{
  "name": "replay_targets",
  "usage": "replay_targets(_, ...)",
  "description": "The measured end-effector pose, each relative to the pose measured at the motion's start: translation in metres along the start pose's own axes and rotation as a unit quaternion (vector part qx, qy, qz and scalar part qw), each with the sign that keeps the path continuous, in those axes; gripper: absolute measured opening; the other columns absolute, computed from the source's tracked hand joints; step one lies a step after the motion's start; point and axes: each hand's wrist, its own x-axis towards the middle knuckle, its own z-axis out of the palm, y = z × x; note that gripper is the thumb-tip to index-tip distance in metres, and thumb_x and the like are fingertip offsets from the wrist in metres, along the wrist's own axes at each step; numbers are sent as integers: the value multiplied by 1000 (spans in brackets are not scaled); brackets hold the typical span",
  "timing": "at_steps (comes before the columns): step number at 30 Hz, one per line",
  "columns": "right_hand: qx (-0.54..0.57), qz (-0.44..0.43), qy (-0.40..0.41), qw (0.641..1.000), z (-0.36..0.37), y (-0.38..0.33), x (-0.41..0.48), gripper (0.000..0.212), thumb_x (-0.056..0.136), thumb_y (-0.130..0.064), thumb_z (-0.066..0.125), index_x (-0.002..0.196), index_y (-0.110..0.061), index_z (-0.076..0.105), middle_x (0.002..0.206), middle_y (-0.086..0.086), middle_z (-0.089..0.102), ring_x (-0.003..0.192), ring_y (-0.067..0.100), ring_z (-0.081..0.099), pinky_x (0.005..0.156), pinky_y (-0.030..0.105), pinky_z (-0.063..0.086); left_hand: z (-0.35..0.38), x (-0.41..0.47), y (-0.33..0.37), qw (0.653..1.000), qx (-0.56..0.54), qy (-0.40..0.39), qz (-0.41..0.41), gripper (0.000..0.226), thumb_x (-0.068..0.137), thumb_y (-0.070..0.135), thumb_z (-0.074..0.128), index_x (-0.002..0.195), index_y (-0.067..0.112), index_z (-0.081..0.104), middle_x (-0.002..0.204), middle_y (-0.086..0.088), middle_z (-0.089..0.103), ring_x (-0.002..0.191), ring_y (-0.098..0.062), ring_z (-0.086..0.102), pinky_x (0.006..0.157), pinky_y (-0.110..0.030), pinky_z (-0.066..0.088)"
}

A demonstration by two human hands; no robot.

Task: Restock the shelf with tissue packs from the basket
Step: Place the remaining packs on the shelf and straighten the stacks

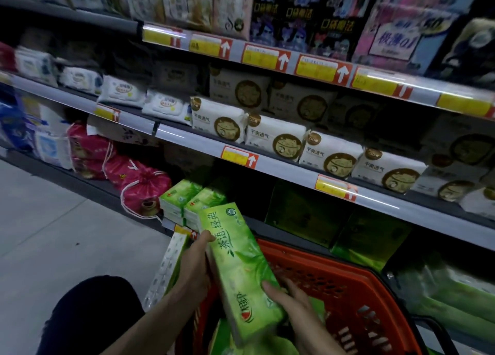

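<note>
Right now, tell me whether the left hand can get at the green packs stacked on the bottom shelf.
Likely yes for reach: the stacked packs sit just beyond the left hand, nothing between. But it grips the held pack.

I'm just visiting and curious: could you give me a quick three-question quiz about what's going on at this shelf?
1. True or false: the left hand and the right hand both hold the green tissue pack.
2. The basket is: A blue, B orange-red, C grey.
3. What colour are the drawstring bags left of the stacked green packs?
Key: 1 true; 2 B; 3 pink.
</note>
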Motion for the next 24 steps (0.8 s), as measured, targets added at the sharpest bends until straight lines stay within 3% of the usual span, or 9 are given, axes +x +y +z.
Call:
replay_targets(4,54,10,-49,997,38,-21,11,64,64,-29,92,120,-4,75,107,18,80,99,36,79,95,44,59,-16,9,10,999,-30,17,-10,27,90,32,71,105,10,76,99,-18,79,90,-37,76,80,-47,61)
replay_targets(6,75,8,-43,996,53,-28,19,54,72,-23,93,118,-3,75,105,19,80,98,38,79,98,48,58,-24,15,23,999,-38,15,-6,30,90,31,72,108,8,76,101,-18,79,97,-39,76,91,-53,60)
replay_targets(8,87,-3,-32,996,67,-38,26,41,85,-25,83,119,-4,74,105,17,81,97,35,79,96,46,59,-32,27,36,999,-35,13,14,33,92,25,70,115,2,74,106,-16,79,101,-36,75,95,-51,57)
replay_targets(11,102,-8,-27,994,89,-51,42,43,90,-32,80,121,-3,73,107,17,81,97,34,79,91,46,60,-37,41,57,999,-21,16,22,31,89,14,72,115,-4,72,103,-21,78,99,-41,74,87,-51,59)
replay_targets(14,114,-17,-23,993,110,-63,65,50,87,-40,82,120,-4,74,107,16,81,94,33,79,77,40,62,-34,55,82,999,30,4,22,44,77,20,78,117,4,69,102,-18,78,89,-35,76,61,-36,60)
replay_targets(16,118,-19,-5,993,123,-72,79,77,70,-54,92,126,-6,71,112,15,80,99,34,78,81,45,63,-33,71,97,998,57,10,19,63,63,27,81,121,7,66,105,-18,76,87,-33,76,58,-32,58)
replay_targets(18,132,-19,6,991,132,-79,91,89,61,-57,92,129,-5,67,112,14,80,99,34,79,84,47,63,-35,92,107,998,53,20,20,65,60,27,82,120,7,68,101,-18,76,81,-34,75,60,-36,59)
replay_targets(20,128,-24,12,991,139,-89,103,83,67,-55,90,129,-7,65,110,13,79,95,33,79,78,43,62,-34,102,116,998,49,18,16,56,65,24,83,116,3,70,93,-19,75,73,-33,73,61,-42,62)
replay_targets(24,142,-21,20,989,154,-105,122,56,86,-44,85,124,-7,67,106,13,80,89,32,80,72,46,65,-37,124,125,999,26,23,22,31,79,13,80,105,-2,74,93,-22,76,70,-32,72,56,-35,60)
